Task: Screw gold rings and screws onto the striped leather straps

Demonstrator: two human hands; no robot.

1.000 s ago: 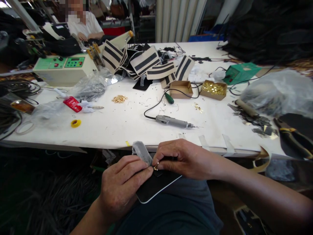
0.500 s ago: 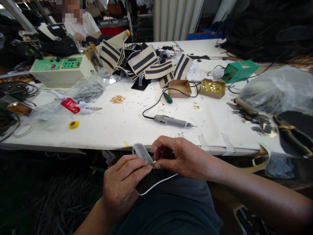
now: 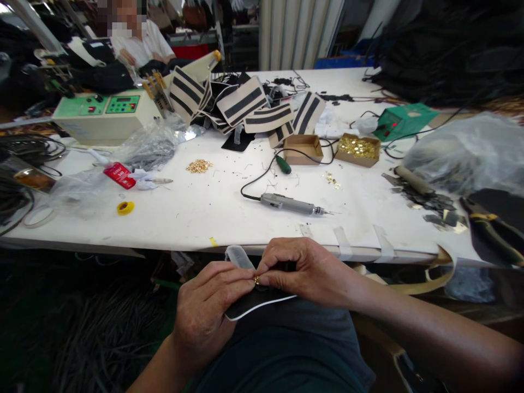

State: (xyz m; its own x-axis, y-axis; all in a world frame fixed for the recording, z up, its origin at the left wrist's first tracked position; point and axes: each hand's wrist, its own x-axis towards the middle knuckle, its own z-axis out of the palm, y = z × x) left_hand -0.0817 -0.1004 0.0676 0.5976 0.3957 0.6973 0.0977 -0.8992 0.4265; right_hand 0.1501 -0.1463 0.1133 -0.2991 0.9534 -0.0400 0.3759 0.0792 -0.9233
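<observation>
Head view, left hand: The left hand (image 3: 204, 300) has its fingers close together, holding the dark flat piece (image 3: 249, 301) with the white edge. Its tips touch by the gold bit. I can't see under the hand.
Right hand: The right hand (image 3: 298, 267) pinches the small gold bit (image 3: 256, 280) with finger and thumb.
Gold bit: It is between the tips of both hands, over the dark flat piece. I can't tell if it is fixed on.
Cloudy strip: The cloudy strip (image 3: 238, 256) sticks up just past the fingers.
Holding well: I think the left hand should keep the flat piece very still. The right hand should push softly and straight, so the tiny gold bit does not slip or scratch. Keeping the strip out from under the fingers should help too.
Gray tool: The gray tool (image 3: 292, 204) lies on the white table (image 3: 184, 215), past the hands, with its thin tip to the right.
Red label: The red label (image 3: 119, 174) has white marks that look like a number, but they are too blurry to be sure.
Machine: The machine (image 3: 104, 128) has green panels with tiny print. I can't read it, or find a brand.
</observation>
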